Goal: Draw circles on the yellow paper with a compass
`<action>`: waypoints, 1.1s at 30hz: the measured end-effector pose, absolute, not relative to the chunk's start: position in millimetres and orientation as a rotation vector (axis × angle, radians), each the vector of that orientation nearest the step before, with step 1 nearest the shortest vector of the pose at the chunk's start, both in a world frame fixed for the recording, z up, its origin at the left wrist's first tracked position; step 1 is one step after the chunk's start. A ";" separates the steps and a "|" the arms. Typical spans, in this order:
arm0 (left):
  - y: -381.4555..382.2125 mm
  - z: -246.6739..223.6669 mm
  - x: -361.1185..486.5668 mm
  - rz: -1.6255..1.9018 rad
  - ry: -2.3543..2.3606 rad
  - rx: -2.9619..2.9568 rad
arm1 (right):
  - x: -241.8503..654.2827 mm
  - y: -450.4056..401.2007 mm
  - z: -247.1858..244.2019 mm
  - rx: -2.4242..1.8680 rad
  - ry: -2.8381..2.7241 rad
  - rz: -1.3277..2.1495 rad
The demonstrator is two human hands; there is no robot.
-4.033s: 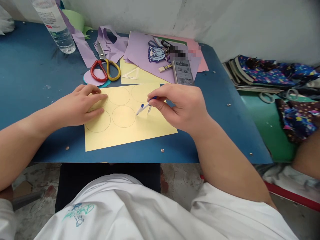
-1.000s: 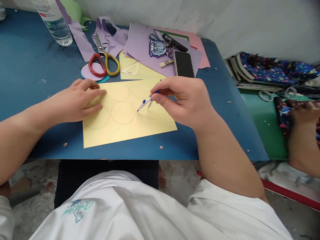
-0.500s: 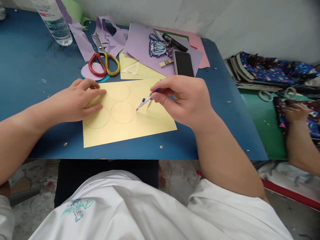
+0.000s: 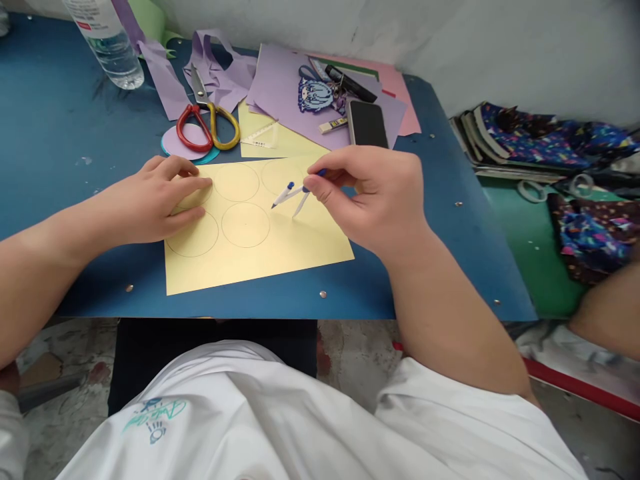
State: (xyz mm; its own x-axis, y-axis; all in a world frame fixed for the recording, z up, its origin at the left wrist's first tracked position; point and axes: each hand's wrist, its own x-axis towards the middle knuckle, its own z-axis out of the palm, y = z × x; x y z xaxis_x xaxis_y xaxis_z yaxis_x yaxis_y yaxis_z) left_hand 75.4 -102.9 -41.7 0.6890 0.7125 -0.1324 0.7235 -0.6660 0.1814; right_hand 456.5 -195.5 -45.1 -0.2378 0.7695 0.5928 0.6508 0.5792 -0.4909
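Observation:
A yellow paper sheet (image 4: 260, 267) lies near the front edge of the blue table, with several pencilled circles on it. My left hand (image 4: 173, 197) rests on the sheet's left side, its fingers spread and partly covering two circles. In my right hand (image 4: 373, 197) a white and blue compass (image 4: 285, 195) is pinched by its top between thumb and fingers. The compass legs are spread, their tips over the paper just right of the lower middle circle; whether a tip touches, I cannot tell.
Scissors (image 4: 211, 127) with red and yellow handles lie on cut paper circles (image 4: 175, 143). Behind are purple scraps (image 4: 220, 73), a water bottle (image 4: 113, 53), a phone (image 4: 369, 125), a keychain (image 4: 315, 95) and a clear set square (image 4: 263, 135). Another person's arm (image 4: 610, 307) is at right.
The compass has turned slightly in my right hand, its left tip rising a little. My left hand stays put. The other person's hand has drawn back from the patterned cloth at right.

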 end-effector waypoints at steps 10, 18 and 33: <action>-109.9 -36.0 78.5 -0.091 1.146 2.735 | 456.8 -189.7 -52.9 -1.283 -1.784 -0.072; -104.8 -39.4 77.7 -0.114 1.138 2.736 | 455.5 -189.4 -51.7 -1.282 -1.766 -0.148; -104.3 -40.3 76.7 -0.111 1.161 2.704 | 462.1 -189.4 -55.2 -1.336 -1.769 -0.107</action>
State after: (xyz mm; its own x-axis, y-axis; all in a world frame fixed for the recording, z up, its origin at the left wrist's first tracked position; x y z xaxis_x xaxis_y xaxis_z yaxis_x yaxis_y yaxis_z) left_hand 76.7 -104.3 -40.3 0.6895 0.7095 -0.1458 0.7243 -0.6729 0.1504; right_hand 462.1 -189.4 -55.2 -0.0228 0.7310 0.6820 0.8082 0.4151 -0.4178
